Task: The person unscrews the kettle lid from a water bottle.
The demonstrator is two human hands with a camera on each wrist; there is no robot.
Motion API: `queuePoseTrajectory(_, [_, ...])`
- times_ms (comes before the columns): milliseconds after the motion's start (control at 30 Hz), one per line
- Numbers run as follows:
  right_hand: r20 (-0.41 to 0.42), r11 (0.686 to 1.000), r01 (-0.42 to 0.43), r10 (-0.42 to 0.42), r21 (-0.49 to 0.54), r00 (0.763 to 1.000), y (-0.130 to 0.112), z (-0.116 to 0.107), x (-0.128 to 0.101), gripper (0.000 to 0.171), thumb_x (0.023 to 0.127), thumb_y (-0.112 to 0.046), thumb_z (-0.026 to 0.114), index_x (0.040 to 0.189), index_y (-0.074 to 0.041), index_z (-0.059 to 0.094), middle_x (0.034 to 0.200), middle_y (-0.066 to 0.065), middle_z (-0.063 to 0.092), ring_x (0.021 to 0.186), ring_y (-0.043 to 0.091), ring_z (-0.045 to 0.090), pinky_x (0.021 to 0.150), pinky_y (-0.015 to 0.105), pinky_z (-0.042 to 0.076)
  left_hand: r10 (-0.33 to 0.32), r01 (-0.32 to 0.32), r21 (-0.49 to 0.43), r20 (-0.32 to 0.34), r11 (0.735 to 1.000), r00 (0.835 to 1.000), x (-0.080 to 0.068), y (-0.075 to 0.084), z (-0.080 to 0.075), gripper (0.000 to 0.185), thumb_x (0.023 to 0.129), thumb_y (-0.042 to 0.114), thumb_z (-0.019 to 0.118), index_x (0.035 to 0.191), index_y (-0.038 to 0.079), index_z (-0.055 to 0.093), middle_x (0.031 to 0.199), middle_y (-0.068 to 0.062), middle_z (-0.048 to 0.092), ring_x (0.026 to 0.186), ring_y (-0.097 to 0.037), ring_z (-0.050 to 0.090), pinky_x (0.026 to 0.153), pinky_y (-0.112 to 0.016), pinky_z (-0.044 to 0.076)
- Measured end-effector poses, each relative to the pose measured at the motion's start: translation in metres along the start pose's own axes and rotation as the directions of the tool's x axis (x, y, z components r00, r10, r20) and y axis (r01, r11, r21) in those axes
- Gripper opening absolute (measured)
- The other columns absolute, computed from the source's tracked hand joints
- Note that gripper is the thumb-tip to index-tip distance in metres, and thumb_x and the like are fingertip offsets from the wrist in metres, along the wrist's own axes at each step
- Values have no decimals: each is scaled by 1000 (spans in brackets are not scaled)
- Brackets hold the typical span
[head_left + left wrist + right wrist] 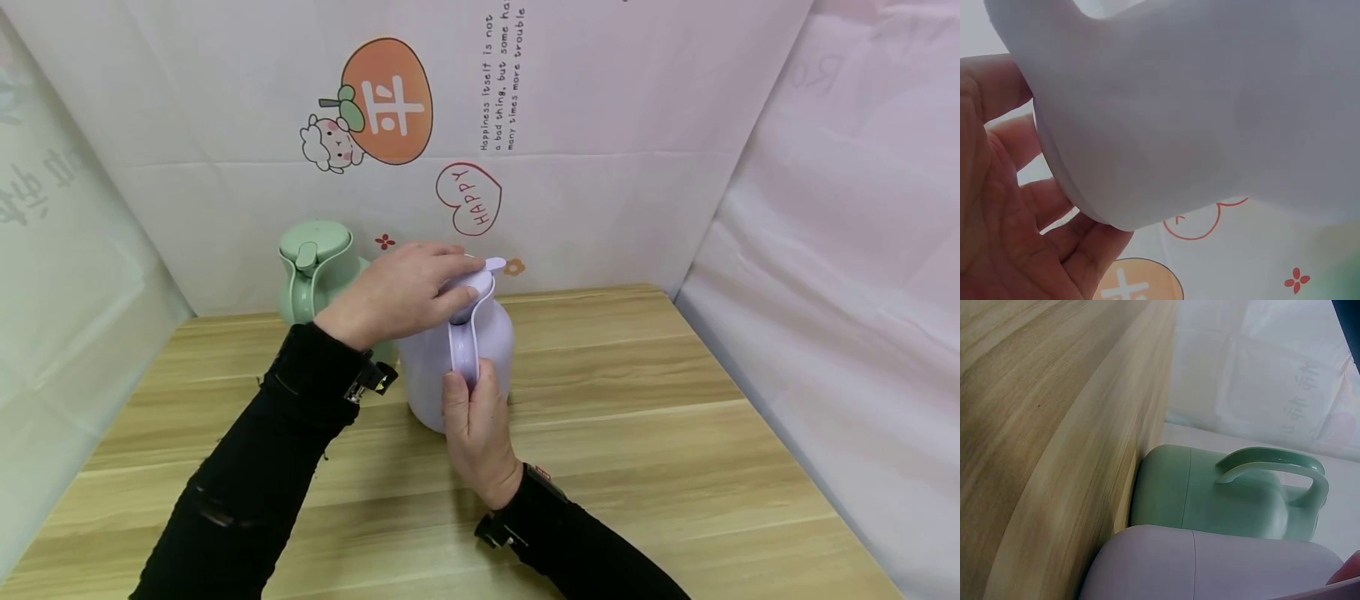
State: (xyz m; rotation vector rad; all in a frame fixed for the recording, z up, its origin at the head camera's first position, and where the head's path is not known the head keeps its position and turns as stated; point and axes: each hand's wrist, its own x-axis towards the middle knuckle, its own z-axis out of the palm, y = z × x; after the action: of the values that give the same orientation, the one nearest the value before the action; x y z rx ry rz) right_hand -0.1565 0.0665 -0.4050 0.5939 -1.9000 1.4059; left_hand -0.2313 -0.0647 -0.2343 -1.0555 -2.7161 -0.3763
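A lilac thermos jug (429,375) stands upright on the wooden table, its handle (464,350) toward me. My left hand (397,287) reaches over the top and grips the lilac lid (474,287), thumb on the near side. In the left wrist view its fingers (1029,137) bend along the lid's rim beside the jug's pale body (1179,119). Lower down, my right hand (480,437) holds the handle, with the thumb against it; some fingers are hidden behind it. Only a fingertip (1347,569) shows in the right wrist view.
A green thermos jug (318,242) of similar shape stands close on the left, partly behind my left hand. The wooden table (637,433) extends to the right. Printed white cloth (600,108) hangs behind and along both sides.
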Motion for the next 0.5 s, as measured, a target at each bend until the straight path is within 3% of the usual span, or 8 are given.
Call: queuePoseTrajectory(500, [-11,1000,-5,5,-14,1000,-2,0,1,23,112,-25,46,109,-2,50,74,2,58,64,11,56,58,25,47,-67,69,60,-41,996,997,3,5,3,49,105,49,52,141,19,66,138,-7,66,127,-30,60,106,-48,48])
